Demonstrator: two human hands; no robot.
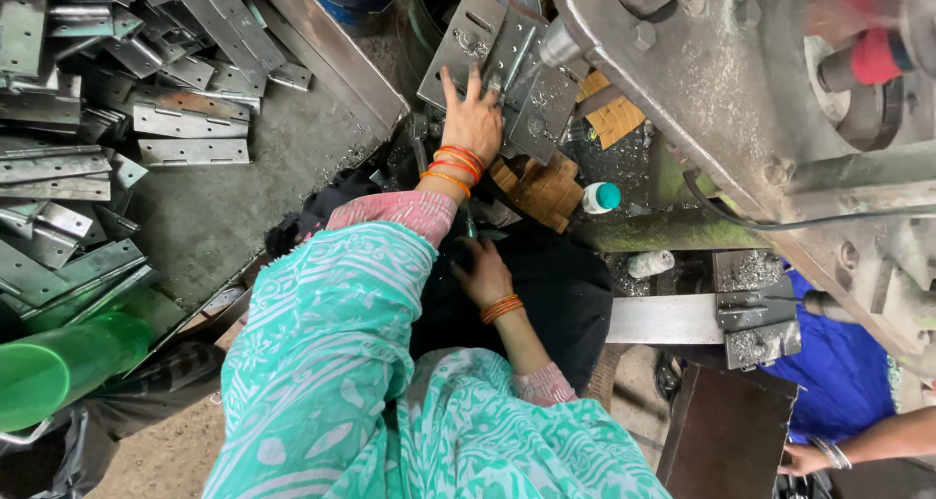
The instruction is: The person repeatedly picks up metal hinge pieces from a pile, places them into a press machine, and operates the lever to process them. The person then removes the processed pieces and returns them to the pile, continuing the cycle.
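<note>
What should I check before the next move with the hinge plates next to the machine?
1. Left hand rests on the hinge plates: ok, fingers spread flat on them.
2. Right hand has a firm grip: cannot tell, whatever it holds is dark and hidden.
3. Bangles clear of the machine: not ok, probably; they sit close to it.
4. Other person's hand away from the plates: ok, low at the right.
5. Small bottle clear of the left hand: ok, apart.
</note>
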